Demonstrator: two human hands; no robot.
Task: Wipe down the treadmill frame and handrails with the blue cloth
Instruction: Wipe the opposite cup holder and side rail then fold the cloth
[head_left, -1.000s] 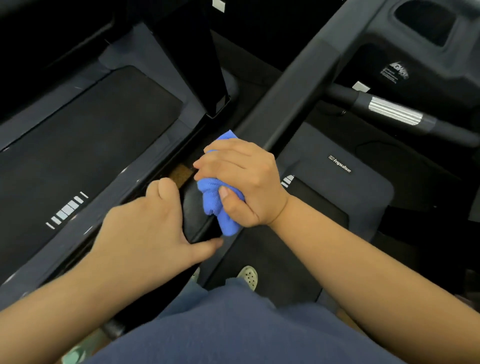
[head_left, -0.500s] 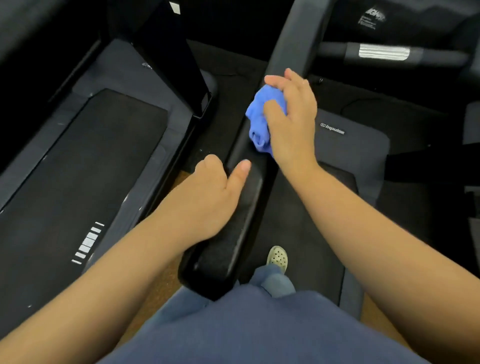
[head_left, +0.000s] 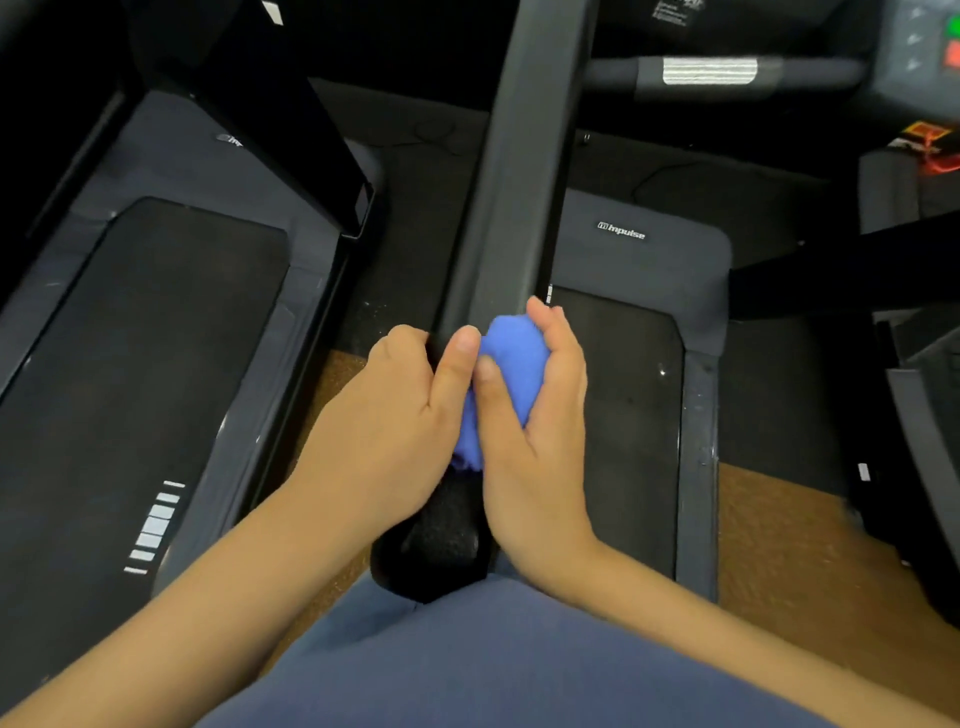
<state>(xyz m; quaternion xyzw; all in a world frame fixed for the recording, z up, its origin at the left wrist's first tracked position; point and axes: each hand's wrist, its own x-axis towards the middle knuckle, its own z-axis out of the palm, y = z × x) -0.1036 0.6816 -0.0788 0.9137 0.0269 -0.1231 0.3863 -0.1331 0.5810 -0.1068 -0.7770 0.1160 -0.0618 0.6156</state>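
The right hand (head_left: 530, 431), bunched around the blue cloth (head_left: 511, 364), has slid back down the handrail (head_left: 511, 208) to meet the left hand (head_left: 400, 415) gripping its padded end, finishing another wiping stroke.

Your two bare forearms reach forward from the lower corners and meet at the middle. Your left hand (head_left: 395, 415) curls over, thumb stretched up against your right hand's thumb. Your right hand (head_left: 530, 415) is cupped, fingers (head_left: 558, 338) bent, closed around a bunched bundle.
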